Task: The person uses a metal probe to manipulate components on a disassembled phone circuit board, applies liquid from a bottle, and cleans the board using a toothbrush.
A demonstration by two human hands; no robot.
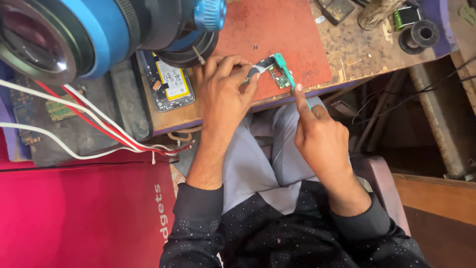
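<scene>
Partly hidden: circuit board (pixel 280 74) under left hand (pixel 223 94) fingers (pixel 250 82).

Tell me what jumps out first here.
The big blue-ringed microscope head fills the top left corner. At centre, the left hand pinches a tool on a small green circuit board on the red mat, while the right hand steadies its edge with a fingertip. An opened phone lies left of them.

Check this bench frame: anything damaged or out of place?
The opened phone lies back-off, battery exposed, beside the left hand. A green circuit board overhangs the red mat edge under the right hand index finger. Wooden bench is scarred.
</scene>
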